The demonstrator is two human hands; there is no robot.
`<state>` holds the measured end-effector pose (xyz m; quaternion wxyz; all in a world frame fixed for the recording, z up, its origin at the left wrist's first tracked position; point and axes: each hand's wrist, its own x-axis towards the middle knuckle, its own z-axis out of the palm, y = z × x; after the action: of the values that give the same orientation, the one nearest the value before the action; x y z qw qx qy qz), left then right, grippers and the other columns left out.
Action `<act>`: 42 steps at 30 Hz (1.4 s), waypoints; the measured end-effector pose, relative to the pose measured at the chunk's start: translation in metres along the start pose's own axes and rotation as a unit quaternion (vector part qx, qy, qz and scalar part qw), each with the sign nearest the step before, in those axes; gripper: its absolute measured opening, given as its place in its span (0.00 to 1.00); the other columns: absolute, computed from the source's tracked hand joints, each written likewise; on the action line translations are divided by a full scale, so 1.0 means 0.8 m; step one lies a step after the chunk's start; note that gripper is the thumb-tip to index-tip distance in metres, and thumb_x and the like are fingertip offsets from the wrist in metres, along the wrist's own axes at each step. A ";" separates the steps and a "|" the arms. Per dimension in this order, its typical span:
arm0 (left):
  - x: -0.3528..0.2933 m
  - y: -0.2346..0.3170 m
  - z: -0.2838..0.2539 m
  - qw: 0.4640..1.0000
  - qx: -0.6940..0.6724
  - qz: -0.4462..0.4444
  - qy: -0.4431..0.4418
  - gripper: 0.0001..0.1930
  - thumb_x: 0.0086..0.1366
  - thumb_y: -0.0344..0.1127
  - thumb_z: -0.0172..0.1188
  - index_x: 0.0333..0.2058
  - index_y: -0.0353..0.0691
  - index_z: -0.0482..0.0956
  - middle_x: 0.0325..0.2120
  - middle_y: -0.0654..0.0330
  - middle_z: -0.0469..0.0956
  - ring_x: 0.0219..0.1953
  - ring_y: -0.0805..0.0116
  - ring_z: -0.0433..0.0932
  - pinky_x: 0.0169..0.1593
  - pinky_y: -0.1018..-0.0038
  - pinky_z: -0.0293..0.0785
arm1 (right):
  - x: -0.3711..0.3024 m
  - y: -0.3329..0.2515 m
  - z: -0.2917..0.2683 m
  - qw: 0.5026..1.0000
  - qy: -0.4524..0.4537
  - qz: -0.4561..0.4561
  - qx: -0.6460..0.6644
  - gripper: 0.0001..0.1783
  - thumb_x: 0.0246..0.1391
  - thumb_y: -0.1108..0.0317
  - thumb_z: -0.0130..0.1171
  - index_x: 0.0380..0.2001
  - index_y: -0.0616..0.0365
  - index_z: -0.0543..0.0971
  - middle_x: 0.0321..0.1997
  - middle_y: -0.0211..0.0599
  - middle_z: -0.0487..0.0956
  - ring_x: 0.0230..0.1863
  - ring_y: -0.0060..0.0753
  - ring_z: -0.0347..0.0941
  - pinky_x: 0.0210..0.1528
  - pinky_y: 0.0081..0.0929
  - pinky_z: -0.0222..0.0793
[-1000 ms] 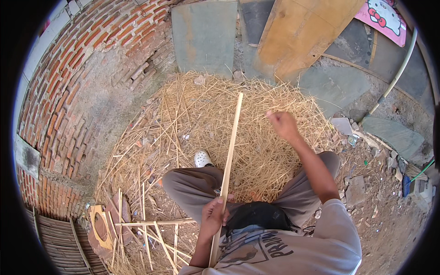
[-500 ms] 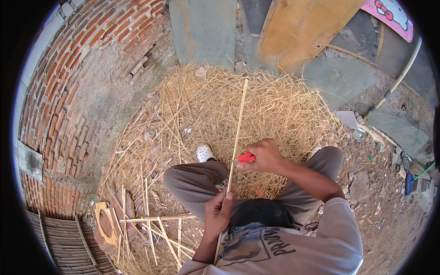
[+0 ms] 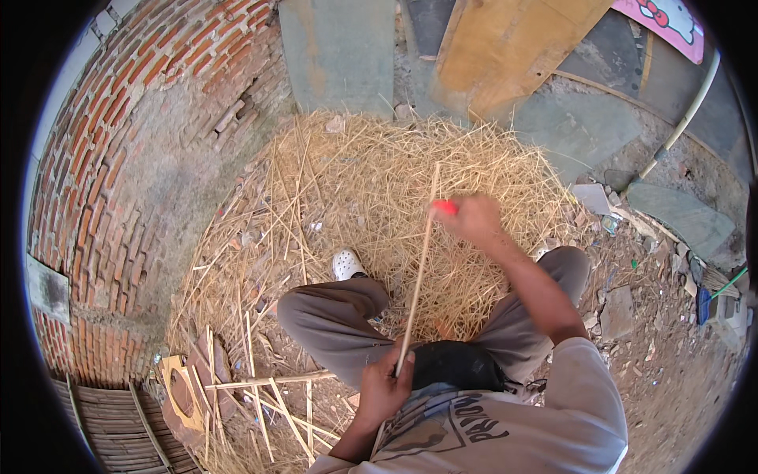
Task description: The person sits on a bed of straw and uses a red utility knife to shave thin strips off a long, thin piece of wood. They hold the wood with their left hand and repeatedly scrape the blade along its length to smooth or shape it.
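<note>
Bamboo strip (image 3: pixel 418 268): I see my left hand (image 3: pixel 383 387) gripping its near end; my right hand (image 3: pixel 472 219), farther up than before, clasps a red-handled tool (image 3: pixel 444 207) against it.

Red tool (image 3: pixel 444 207) is mostly hidden inside right hand (image 3: pixel 474 219); type can't be told. Lower end of thin stick (image 3: pixel 416 284) is covered by left hand (image 3: pixel 384 387). Right shoe hidden behind knee.

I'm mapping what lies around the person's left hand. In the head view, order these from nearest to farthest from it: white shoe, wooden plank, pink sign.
From the left hand:
1. White shoe, just ahead on the straw.
2. Wooden plank, leaning far ahead.
3. Pink sign, top right corner.
</note>
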<state>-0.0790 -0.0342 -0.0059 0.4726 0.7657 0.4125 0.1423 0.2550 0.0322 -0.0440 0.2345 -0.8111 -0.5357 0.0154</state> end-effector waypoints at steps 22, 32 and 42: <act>0.043 0.021 -0.029 0.945 -0.312 -0.030 -0.088 0.20 0.75 0.40 0.44 0.59 0.36 0.68 0.17 0.64 0.72 0.11 0.82 0.63 0.16 0.84 0.58 | -0.045 -0.080 -0.073 0.986 -0.086 -0.145 0.011 0.40 0.45 0.22 0.52 0.15 0.53 0.79 0.12 0.39 0.75 0.16 0.44 0.75 0.22 0.38 0.69; 0.043 0.029 -0.015 0.982 -0.185 -0.030 -0.033 0.16 0.74 0.37 0.45 0.53 0.37 0.75 0.24 0.65 0.77 0.13 0.84 0.66 0.16 0.85 0.61 | -0.069 -0.066 -0.030 0.986 -0.086 -0.140 0.026 0.40 0.43 0.22 0.53 0.14 0.52 0.78 0.13 0.37 0.76 0.15 0.42 0.75 0.20 0.37 0.69; 0.055 0.016 -0.020 0.930 -0.358 -0.059 -0.064 0.17 0.75 0.38 0.45 0.49 0.30 0.75 0.21 0.58 0.78 0.11 0.81 0.66 0.16 0.84 0.62 | -0.064 -0.054 -0.013 0.983 0.015 -0.177 0.050 0.39 0.38 0.22 0.58 0.11 0.52 0.75 0.09 0.34 0.72 0.12 0.39 0.72 0.18 0.35 0.66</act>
<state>-0.0550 0.0065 0.0052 0.7485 0.5273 0.3470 0.2035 0.1990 -0.0026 -0.0289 0.2819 -0.6905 -0.6660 -0.0112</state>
